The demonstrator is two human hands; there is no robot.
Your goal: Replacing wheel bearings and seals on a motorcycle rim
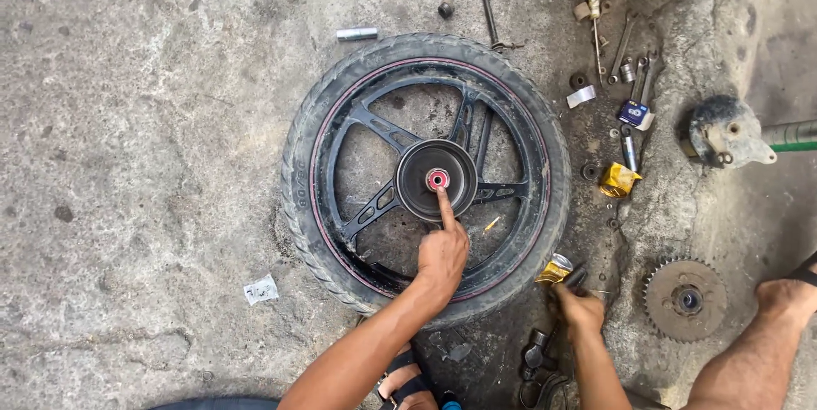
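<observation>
Motorcycle wheel lies flat on concrete floor, left hand w/ index fingertip pressing red bearing in hub centre, other fingers curled, holding nothing; right hand gripping dark tool handle nr sprocket, bearing-seating step prob in hand

No sleeves are worn: both forearms are bare down to the left hand and the right hand. A dark-strapped open sandal is worn on one foot, and bare toes are seen between its straps.
</observation>
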